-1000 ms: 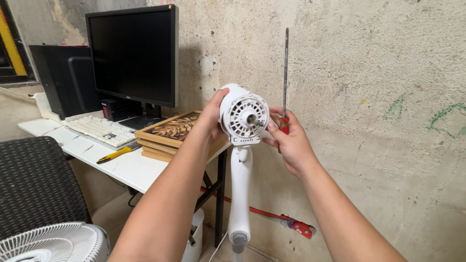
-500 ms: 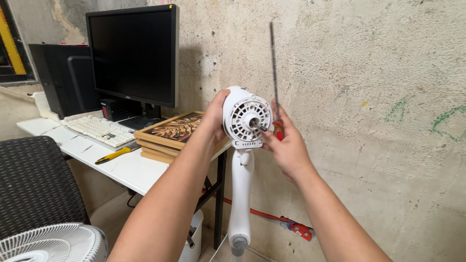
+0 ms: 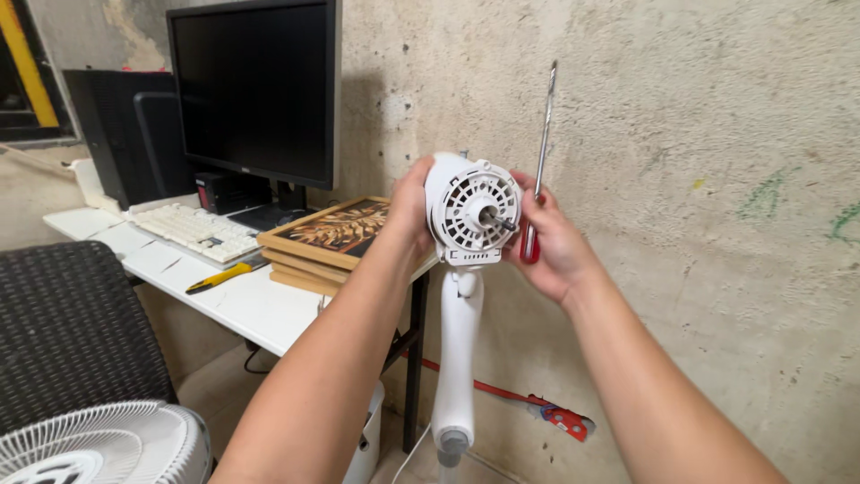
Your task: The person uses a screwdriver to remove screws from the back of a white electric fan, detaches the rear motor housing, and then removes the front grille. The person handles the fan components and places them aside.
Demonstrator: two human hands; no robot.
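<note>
the left hand [image 3: 410,204] is gripping the white fan motor [image 3: 472,211] from its 9 o'clock side, fingers wrapping behind the housing and mostly hiding there. the right hand [image 3: 548,240] is closing around a screwdriver [image 3: 540,152] at the motor's 3 o'clock, its red handle showing only as a sliver under the palm while the thin shaft is pointing up toward 12 o'clock against the concrete wall [image 3: 699,134]. the motor is sitting on top of a white stand [image 3: 457,350] at the middle of the view, its short metal shaft facing the camera; the stand's foot is running out of the frame at 6 o'clock. open room is lying at 3 o'clock, where only bare wall is showing. at 9 o'clock a white desk [image 3: 251,309] is crowding in, its corner ending just beside the stand, carrying stacked picture frames [image 3: 331,235], a keyboard [image 3: 193,231], a yellow tool [image 3: 219,277] and a monitor [image 3: 255,90]. at 7 o'clock a fan grille [image 3: 98,444] is being cut off by the frame edge, beside a dark woven chair [image 3: 76,327]. a red-handled tool [image 3: 555,415] is lying on the floor at 5 o'clock, its far end passing out of sight behind the stand.
</note>
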